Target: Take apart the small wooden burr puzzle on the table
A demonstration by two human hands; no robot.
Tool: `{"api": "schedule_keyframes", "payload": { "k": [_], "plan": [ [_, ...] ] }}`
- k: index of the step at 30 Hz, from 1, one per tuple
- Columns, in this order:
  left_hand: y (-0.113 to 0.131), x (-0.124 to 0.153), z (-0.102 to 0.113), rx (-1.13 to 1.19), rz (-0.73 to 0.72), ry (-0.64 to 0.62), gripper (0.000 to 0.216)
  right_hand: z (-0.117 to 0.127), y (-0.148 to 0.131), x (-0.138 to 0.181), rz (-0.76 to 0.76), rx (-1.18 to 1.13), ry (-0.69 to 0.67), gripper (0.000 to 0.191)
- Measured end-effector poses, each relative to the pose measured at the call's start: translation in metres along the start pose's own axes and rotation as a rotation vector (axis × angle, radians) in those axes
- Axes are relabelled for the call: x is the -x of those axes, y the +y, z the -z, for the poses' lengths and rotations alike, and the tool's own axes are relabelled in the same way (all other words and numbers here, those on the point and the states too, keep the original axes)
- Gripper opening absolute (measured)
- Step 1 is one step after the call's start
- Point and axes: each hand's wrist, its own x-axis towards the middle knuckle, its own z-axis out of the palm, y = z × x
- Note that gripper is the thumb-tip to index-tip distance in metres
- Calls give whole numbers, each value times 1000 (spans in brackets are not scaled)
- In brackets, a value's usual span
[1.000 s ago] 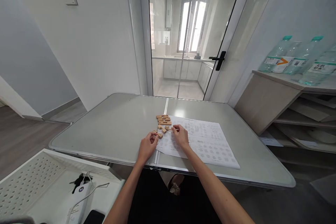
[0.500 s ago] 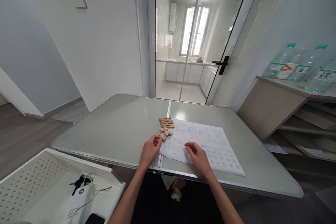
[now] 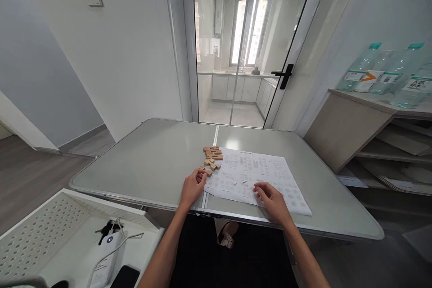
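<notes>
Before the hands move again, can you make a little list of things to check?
1. Left hand at the wooden blocks: ok, fingertips at the nearest block.
2. Left hand gripping a block: cannot tell.
3. Right hand resting on the paper sheet: ok, holding nothing.
4. Blocks together near the sheet's far left corner: ok.
5. Sheet flat on the table: ok.

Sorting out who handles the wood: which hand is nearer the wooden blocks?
Left. The left hand has its fingertips at the nearest of the wooden blocks. The right hand rests on the printed sheet, well off to their right.
</notes>
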Motion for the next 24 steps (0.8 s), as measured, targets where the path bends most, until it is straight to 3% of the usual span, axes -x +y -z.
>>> {"api": "schedule_keyframes", "payload": {
  "k": [24],
  "plan": [
    [5,0,0,-10,-3,0,29,3,1,3,-25,-59,61,43]
  ]
}}
